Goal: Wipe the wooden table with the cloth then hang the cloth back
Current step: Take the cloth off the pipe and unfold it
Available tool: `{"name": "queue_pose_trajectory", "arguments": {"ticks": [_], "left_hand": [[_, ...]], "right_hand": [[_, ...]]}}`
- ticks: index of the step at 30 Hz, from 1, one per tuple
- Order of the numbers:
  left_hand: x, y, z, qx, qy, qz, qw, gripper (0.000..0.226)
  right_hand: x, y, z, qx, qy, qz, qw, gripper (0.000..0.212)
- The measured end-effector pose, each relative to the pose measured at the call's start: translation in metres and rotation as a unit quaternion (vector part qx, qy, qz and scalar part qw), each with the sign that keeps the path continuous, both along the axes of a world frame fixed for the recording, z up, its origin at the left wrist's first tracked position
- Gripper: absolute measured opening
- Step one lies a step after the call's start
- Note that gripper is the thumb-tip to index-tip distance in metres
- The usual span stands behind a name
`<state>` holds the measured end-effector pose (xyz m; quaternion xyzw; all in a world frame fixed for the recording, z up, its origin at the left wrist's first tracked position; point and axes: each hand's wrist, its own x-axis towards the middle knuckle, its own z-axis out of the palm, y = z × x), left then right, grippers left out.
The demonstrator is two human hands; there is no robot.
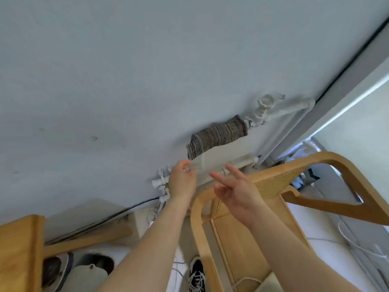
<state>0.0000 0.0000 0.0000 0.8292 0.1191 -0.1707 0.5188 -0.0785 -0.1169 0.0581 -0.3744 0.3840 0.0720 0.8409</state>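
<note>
Head view: pale smooth cloth [219,158] over white tubular radiator [246,162]

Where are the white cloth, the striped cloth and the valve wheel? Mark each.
white cloth [219,159], head view, its draped middle
striped cloth [219,137], head view, its middle
valve wheel [267,101], head view, its hub

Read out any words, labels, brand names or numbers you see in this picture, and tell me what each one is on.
None: no readable text in this view.
The white cloth pinched by the left hand, the striped cloth, the painted pipe valve and the wooden chair show no print.
The black sneaker on the floor is too blurred to tell whether it carries a logo.
</note>
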Motion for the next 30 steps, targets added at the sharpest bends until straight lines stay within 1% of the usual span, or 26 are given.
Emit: {"name": "queue_pose_trajectory", "arguments": {"ticks": [2, 4, 5, 6, 7, 9, 11, 13, 15, 17, 18, 20, 21, 22, 24, 25, 28, 30], "left_hand": [[0.031, -0.012, -0.024, -0.002, 0.009, 0.003, 1.0, 0.046], [0.054, -0.023, -0.044, -0.021, 0.038, 0.013, 0.999, 0.055], [0.061, -0.029, -0.052, -0.049, 0.053, 0.022, 0.997, 0.053], [0.064, -0.032, -0.053, -0.078, 0.065, 0.034, 0.994, 0.046], [0.065, -0.034, -0.053, -0.102, 0.057, 0.045, 0.992, 0.035], [0.06, -0.031, -0.04, -0.102, 0.009, 0.036, 0.994, 0.016], [0.047, -0.026, -0.018, -0.096, -0.038, -0.01, 0.995, 0.017], [0.03, -0.02, 0.01, -0.11, -0.075, -0.065, 0.989, 0.018], [0.013, -0.017, 0.037, -0.142, -0.089, -0.081, 0.983, 0.02], [-0.002, -0.014, 0.062, -0.183, -0.072, -0.065, 0.978, 0.021], [-0.009, -0.013, 0.073, -0.19, -0.072, -0.065, 0.977, 0.027], [-0.026, -0.009, 0.093, -0.161, -0.115, -0.092, 0.976, 0.039], [-0.035, -0.007, 0.101, -0.147, -0.144, -0.1, 0.973, 0.04], [-0.042, -0.004, 0.109, -0.138, -0.173, -0.099, 0.97, 0.033], [-0.053, 0.003, 0.123, -0.117, -0.216, -0.088, 0.965, 0.013], [-0.057, 0.007, 0.13, -0.104, -0.228, -0.083, 0.965, 0.01], [-0.069, 0.015, 0.152, -0.04, -0.288, -0.118, 0.949, 0.018], [-0.081, 0.018, 0.168, 0.01, -0.333, -0.143, 0.932, 0.022]], "right_hand": [[0.024, -0.001, -0.02, -0.075, 0.044, 0.008, 0.996, 0.049], [0.039, -0.002, -0.037, -0.096, 0.087, -0.004, 0.992, 0.049], [0.046, 0.0, -0.041, -0.098, 0.095, -0.011, 0.991, 0.049], [0.052, 0.001, -0.045, -0.096, 0.098, -0.018, 0.99, 0.049], [0.058, 0.004, -0.044, -0.084, 0.098, -0.022, 0.991, 0.048], [0.066, 0.006, -0.042, -0.053, 0.089, -0.022, 0.994, 0.048], [0.072, 0.005, -0.037, -0.004, 0.063, -0.029, 0.998, 0.051], [0.079, 0.004, -0.024, 0.015, 0.033, -0.031, 0.999, 0.047], [0.082, 0.001, -0.005, -0.011, 0.02, -0.036, 0.999, 0.033], [0.081, 0.0, 0.017, -0.081, 0.025, -0.029, 0.996, 0.02], [0.078, 0.0, 0.027, -0.123, 0.023, -0.02, 0.992, 0.016], [0.069, 0.003, 0.045, -0.215, 0.018, 0.0, 0.976, 0.016], [0.065, 0.004, 0.053, -0.249, 0.011, 0.008, 0.968, 0.019], [0.061, 0.005, 0.061, -0.271, 0.0, 0.014, 0.962, 0.021], [0.053, 0.006, 0.078, -0.308, -0.019, 0.022, 0.951, 0.021], [0.049, 0.007, 0.086, -0.328, -0.029, 0.031, 0.944, 0.021], [0.035, 0.014, 0.109, -0.385, -0.065, 0.058, 0.919, 0.018], [0.02, 0.02, 0.126, -0.388, -0.083, 0.065, 0.916, 0.019]]}}
